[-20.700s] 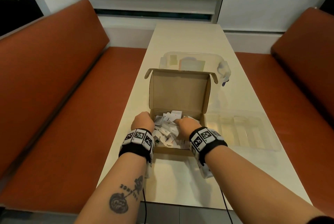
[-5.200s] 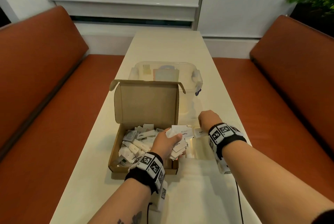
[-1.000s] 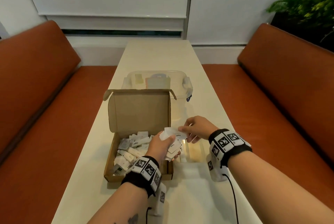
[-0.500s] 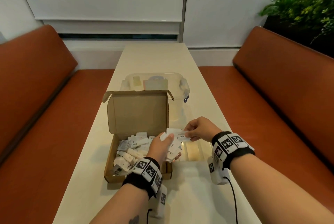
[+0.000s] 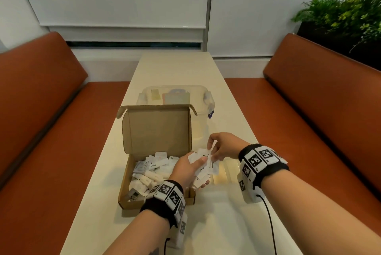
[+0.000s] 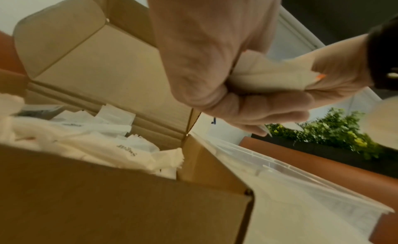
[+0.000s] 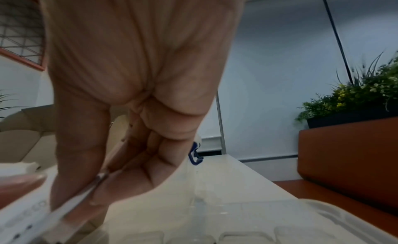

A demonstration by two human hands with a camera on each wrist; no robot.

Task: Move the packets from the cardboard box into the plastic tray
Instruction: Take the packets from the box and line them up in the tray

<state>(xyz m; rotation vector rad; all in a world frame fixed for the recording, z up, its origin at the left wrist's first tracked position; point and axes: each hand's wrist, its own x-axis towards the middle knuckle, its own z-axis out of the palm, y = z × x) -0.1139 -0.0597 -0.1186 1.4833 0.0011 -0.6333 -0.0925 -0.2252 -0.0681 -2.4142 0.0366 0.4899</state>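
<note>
hands (image 5: 203,159) gripping packets (image 5: 203,167), cream table (image 5: 224,223), orange benches (image 5: 39,131)

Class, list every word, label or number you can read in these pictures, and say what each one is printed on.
"Sugar": on a packet in the cardboard box, a long packet.
"Pepper": on a packet the left hand holds; slightly blurred.
"Ste…": on a packet at the box's near corner, cut off.
Wristband squares: coded patterns, no words.
</note>
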